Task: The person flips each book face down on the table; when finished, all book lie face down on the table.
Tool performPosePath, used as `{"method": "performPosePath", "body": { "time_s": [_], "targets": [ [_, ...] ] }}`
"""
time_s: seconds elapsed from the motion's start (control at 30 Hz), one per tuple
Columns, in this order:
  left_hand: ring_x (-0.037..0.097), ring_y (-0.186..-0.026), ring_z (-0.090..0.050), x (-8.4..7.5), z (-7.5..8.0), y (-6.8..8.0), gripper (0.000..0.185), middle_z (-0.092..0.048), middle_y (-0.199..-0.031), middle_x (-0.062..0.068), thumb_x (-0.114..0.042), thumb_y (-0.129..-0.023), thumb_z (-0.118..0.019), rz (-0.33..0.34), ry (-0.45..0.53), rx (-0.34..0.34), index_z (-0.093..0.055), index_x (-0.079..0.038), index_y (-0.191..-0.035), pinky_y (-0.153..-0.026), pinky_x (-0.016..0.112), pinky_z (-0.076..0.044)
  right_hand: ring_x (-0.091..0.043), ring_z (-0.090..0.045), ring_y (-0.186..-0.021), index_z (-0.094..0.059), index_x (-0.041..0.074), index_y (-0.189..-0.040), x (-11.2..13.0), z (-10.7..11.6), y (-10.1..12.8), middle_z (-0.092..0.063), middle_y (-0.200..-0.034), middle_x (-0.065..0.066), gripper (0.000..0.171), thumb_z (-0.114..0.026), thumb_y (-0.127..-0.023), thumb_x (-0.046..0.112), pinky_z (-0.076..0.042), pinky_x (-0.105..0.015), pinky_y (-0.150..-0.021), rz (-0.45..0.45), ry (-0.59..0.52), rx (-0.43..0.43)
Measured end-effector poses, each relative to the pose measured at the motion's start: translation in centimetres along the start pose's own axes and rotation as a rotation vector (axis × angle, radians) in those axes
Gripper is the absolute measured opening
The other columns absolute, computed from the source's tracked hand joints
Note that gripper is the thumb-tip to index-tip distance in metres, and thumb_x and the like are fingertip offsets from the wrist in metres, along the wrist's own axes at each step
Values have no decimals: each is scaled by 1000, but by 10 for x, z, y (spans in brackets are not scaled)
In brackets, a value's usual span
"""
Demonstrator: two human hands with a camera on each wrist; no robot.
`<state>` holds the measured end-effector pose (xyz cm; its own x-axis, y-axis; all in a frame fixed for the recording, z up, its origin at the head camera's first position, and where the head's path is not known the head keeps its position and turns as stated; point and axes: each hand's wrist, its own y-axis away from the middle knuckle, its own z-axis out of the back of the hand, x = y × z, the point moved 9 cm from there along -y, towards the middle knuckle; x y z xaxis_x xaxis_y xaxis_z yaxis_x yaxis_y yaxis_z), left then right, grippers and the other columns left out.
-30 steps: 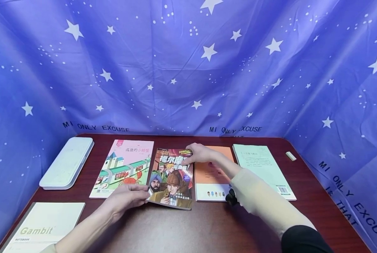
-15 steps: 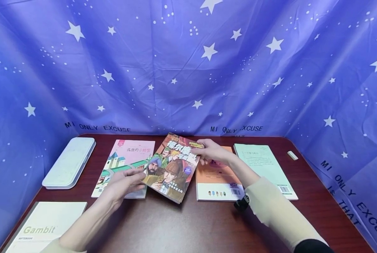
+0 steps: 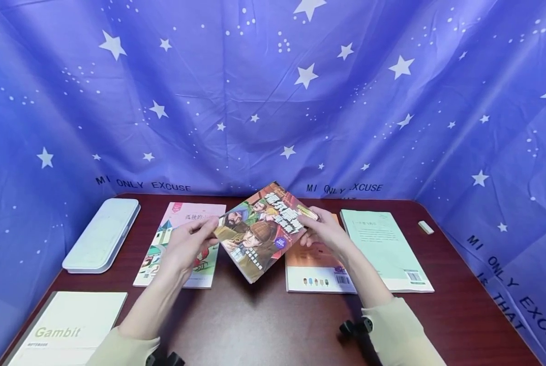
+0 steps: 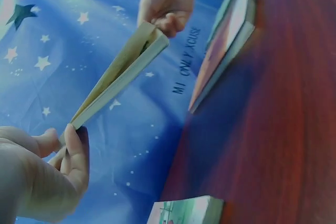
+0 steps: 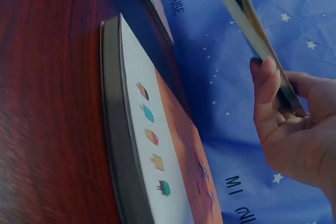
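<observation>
A paperback book (image 3: 259, 239) with a detective in a cap on its cover is held up above the table, turned at a slant. My left hand (image 3: 186, 249) pinches its left corner, thumb on top, and my right hand (image 3: 328, 231) grips the opposite corner. From the left wrist, the book's page edges (image 4: 118, 85) face the camera, and the cover stands slightly apart from the pages. In the right wrist view, the fingers (image 5: 266, 90) of my right hand curl under the book. Beneath it lie a pink crab book (image 3: 204, 279) and an orange-and-white book (image 3: 314, 282).
A pale green book (image 3: 383, 244) lies at the right, with a small white eraser (image 3: 425, 227) beyond it. On the left are a white case (image 3: 101, 236) and a Gambit notebook (image 3: 67, 325). A starry blue curtain (image 3: 273, 101) surrounds the dark red table (image 3: 250, 330).
Both hands have lifted the detective book off the table and turned it clockwise, its top swinging toward the right. The left hand has moved up and the right hand to the right.
</observation>
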<state>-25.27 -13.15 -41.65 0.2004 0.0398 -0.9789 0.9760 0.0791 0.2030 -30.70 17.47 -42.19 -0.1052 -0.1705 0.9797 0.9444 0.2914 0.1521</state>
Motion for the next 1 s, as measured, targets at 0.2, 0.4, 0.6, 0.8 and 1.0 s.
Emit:
{"method": "performPosePath", "body": {
  "time_s": [0.2,0.4,0.6,0.8,1.0],
  "targets": [
    [-1,-77,-71,-9,-13,-14,46,-73,-93,-10,-18,-100,-68,-47,177,1,-60,6,-138,-81,15,-61,-12,-68,-56,-48,1,-118,-1,6,14,-74,-72,-3,23,-48,-109,22,-56,-21,-50,16,-140,-57],
    [-1,-83,-69,-11,-18,-19,44,-74,-93,-12,-9,-101,-65,-53,247,33,-56,6,-141,-89,18,-61,-13,-74,-63,-47,4,-115,-1,6,23,-77,-75,-5,24,-42,-112,26,-59,-20,-53,13,-244,-46],
    [-1,-82,-68,-8,-16,-21,46,-74,-90,-14,-9,-101,-65,-40,277,9,-55,6,-143,-88,18,-61,-11,-75,-66,-47,6,-118,3,3,33,-79,-81,-5,21,-37,-113,24,-60,-19,-56,47,-312,17],
    [-1,-79,-68,-8,-8,-21,44,-75,-87,-15,-12,-100,-68,-55,200,-42,-60,2,-140,-81,17,-60,-11,-74,-67,-49,6,-127,5,2,38,-79,-85,-4,21,-41,-111,18,-61,-19,-59,46,-361,46],
    [1,-76,-66,-12,-6,-21,40,-75,-86,-18,-18,-99,-70,-105,80,-55,-66,-3,-135,-80,20,-57,-9,-73,-68,-52,5,-126,5,4,39,-78,-86,-2,22,-45,-111,19,-62,-19,-62,37,-360,31]
  ]
}}
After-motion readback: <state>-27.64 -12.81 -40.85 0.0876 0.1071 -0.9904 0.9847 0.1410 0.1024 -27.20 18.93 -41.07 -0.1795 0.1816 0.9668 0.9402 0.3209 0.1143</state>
